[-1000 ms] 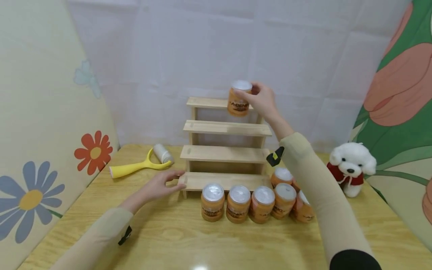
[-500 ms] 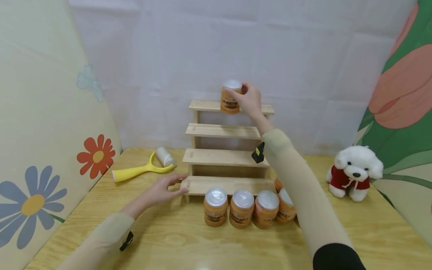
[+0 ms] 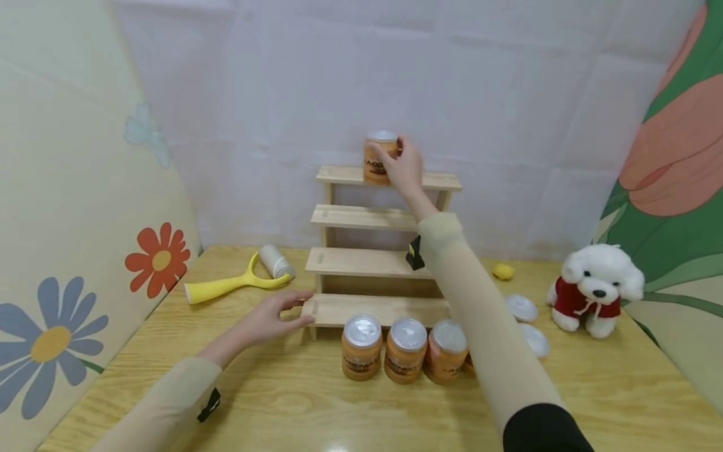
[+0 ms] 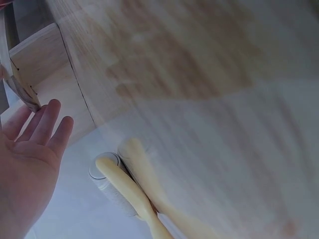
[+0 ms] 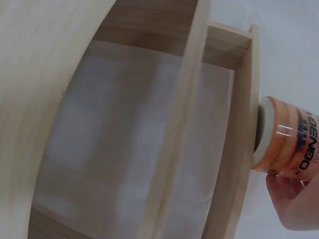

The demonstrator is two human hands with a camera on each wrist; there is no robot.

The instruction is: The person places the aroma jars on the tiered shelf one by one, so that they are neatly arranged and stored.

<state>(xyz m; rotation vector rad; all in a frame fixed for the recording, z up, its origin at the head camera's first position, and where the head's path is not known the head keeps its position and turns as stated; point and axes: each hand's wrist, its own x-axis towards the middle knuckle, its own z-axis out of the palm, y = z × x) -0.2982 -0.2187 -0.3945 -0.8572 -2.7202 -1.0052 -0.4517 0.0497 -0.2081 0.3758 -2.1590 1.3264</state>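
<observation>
My right hand (image 3: 405, 168) grips an orange can (image 3: 375, 169) with a silver lid and dark lettering, thumb on its near side. The can is upright in the head view, at the top step of a pale wooden four-step shelf (image 3: 361, 262). In the right wrist view, the held can (image 5: 291, 137) has its base right at the top board (image 5: 238, 134). At the lowest step's left end is my left hand (image 3: 277, 317), thumb and fingers on either side of the board. The left wrist view shows the left hand's fingers (image 4: 47, 122) reaching the board's end, thumb mostly hidden.
Several orange cans (image 3: 361, 356) stand before the shelf; my right forearm partly covers some. Behind left lies a yellow slingshot-shaped handle (image 3: 217, 289) with a grey-white roll (image 3: 275, 261). A white plush dog (image 3: 597, 279) and a small yellow lump (image 3: 503, 271) are at right.
My right hand has carried the can leftward and slightly farther back, to the top step. The left hand keeps its place at the lowest board.
</observation>
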